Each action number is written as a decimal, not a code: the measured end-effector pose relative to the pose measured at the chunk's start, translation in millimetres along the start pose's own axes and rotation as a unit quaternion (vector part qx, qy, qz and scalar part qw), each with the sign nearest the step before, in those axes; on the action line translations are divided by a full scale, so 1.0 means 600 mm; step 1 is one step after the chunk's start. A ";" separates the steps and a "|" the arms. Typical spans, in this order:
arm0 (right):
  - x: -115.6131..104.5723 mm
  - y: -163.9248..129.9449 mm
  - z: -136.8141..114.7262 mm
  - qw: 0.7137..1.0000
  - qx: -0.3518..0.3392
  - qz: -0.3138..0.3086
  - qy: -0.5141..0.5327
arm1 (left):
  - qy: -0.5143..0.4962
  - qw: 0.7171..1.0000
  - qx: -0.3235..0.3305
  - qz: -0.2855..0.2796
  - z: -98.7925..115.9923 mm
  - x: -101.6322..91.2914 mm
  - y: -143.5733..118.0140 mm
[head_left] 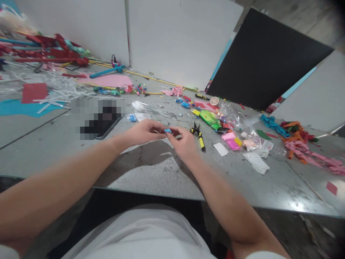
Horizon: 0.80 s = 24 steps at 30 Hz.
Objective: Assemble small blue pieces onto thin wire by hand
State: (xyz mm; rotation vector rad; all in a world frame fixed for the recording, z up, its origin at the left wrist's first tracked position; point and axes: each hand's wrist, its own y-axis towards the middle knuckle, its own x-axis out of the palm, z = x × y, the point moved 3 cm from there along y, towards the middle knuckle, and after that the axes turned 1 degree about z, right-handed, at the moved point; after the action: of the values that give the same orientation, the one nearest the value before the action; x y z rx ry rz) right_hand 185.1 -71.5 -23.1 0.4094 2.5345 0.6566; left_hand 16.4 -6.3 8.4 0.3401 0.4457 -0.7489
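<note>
Just above the grey table, my left hand (pixel 146 131) and my right hand (pixel 184 142) meet at their fingertips. Between them is a small blue lump of what looks like modelling clay (pixel 168 130); the thumb and fingers of both hands are pinched on it. Close to the right hand lie yellow-and-black pliers (pixel 200 137), jaws spread and pointing away from me. Beyond the left hand are a blue clay piece (pixel 132 117) in clear wrap and a bundle of thin wires (pixel 160 110).
A phone-like dark device (pixel 109 124), partly pixelated, lies left. Coloured clay packets (pixel 208 118), a white card (pixel 221 149) and crumpled plastic (pixel 257 162) spread to the right. Paper strips (pixel 58 84) cover the far left. White panels (pixel 175 36) stand behind the table.
</note>
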 end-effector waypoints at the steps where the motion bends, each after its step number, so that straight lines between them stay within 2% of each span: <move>1: 0.002 0.000 -0.002 1.000 -0.011 -0.006 -0.001 | 0.008 1.000 0.006 0.002 -0.002 -0.001 0.001; 7: 0.006 -0.004 -0.008 0.999 -0.046 -0.011 0.006 | 0.061 0.998 0.015 0.013 -0.016 -0.007 0.007; 14: -0.009 0.014 0.029 0.995 0.083 0.038 0.033 | 0.100 0.995 -0.021 0.016 -0.016 -0.015 0.007; 17: -0.012 0.021 0.039 0.992 0.110 0.043 0.039 | 0.129 0.991 -0.041 0.019 -0.014 -0.015 0.006; 20: -0.007 0.018 0.029 0.994 0.096 0.017 0.041 | 0.132 0.989 -0.059 0.022 -0.013 -0.013 0.006; 24: 0.001 0.004 -0.002 1.000 0.010 -0.024 0.011 | 0.094 0.993 -0.073 0.026 -0.012 -0.010 0.005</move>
State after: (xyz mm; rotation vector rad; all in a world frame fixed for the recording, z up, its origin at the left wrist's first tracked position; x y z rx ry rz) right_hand 184.3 -69.5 -21.6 0.3505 2.5647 0.6206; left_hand 12.5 2.4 5.8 0.2853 0.6628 -0.6312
